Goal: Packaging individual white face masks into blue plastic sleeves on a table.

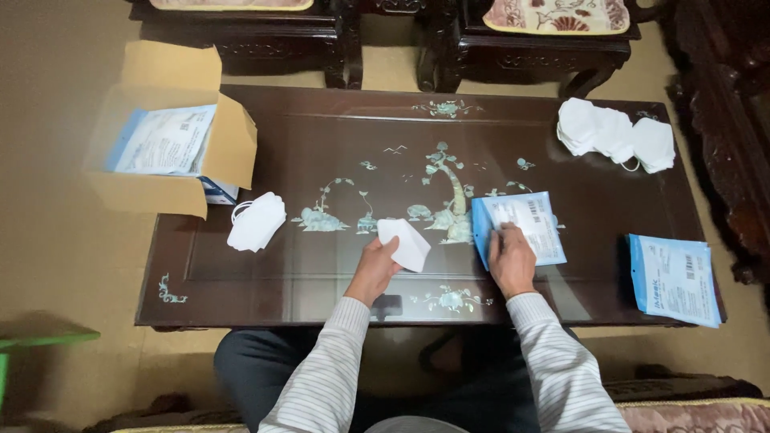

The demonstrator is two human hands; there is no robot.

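My left hand [374, 269] grips a folded white face mask [406, 243] just above the dark inlaid table [265, 265]. My right hand [510, 258] presses flat on a blue and white pouch [521, 224] lying on the table to the right of the mask. Both arms wear striped sleeves.
A small pile of white masks [257, 221] lies at the left; a bigger pile of masks [616, 134] sits at the back right. A stack of blue pouches [675, 277] rests near the right edge. An open cardboard box [168, 140] with pouches overhangs the left corner. Dark wooden chairs [529, 40] stand behind.
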